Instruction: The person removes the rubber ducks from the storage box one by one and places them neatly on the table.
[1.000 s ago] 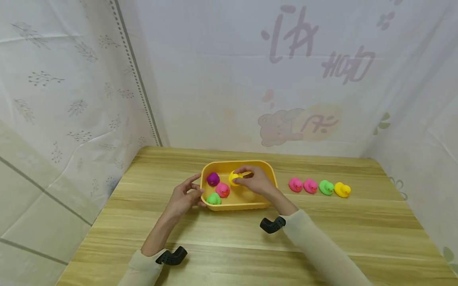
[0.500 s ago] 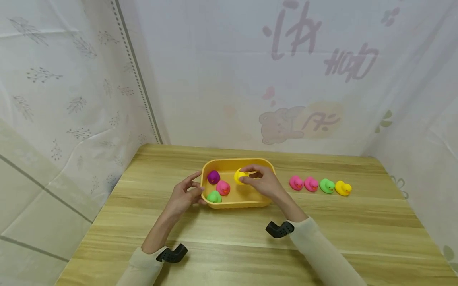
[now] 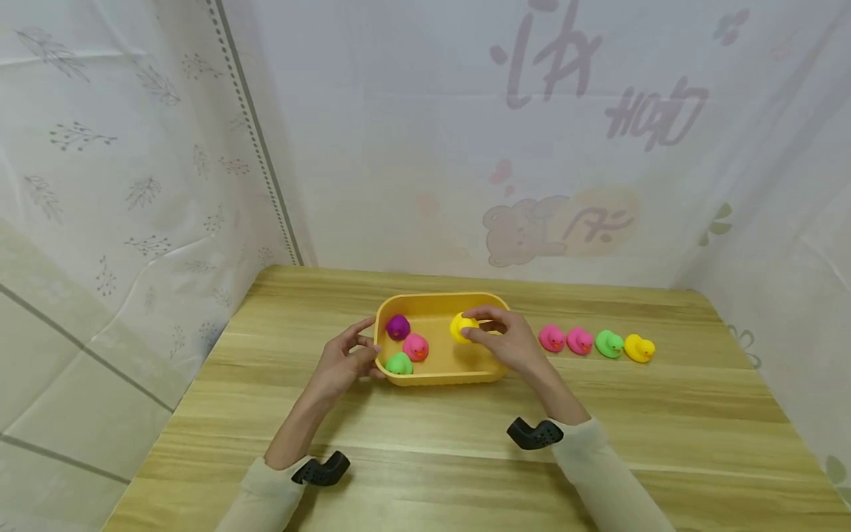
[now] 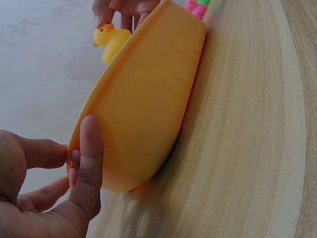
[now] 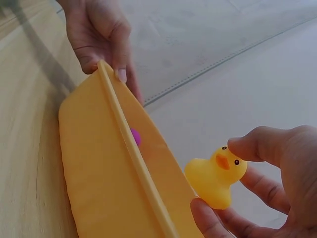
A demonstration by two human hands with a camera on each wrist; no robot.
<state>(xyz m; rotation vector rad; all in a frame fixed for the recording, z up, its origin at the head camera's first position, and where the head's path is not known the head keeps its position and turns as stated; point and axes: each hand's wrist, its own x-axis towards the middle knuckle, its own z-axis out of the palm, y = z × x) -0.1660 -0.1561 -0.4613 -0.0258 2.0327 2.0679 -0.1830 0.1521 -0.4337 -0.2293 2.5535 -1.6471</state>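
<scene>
My left hand grips the left end of a yellow plastic bin, thumb outside and fingertips at the rim. Between thumb and fingers of my right hand is a yellow rubber duck, held above the bin's right half. The right wrist view shows that duck tilted, just above the rim. A purple duck, a pink duck and a green duck lie at the bin's left end. Part of the green one is hidden behind the front wall.
Right of the bin, a row of ducks stands on the wooden table: two pink, the nearer a pink duck, then a green duck and a yellow duck. A printed curtain hangs behind the table.
My right hand has moved to the right across the bin, carrying the yellow duck. My left hand keeps its grip on the bin's left end. The other ducks stay in place.
</scene>
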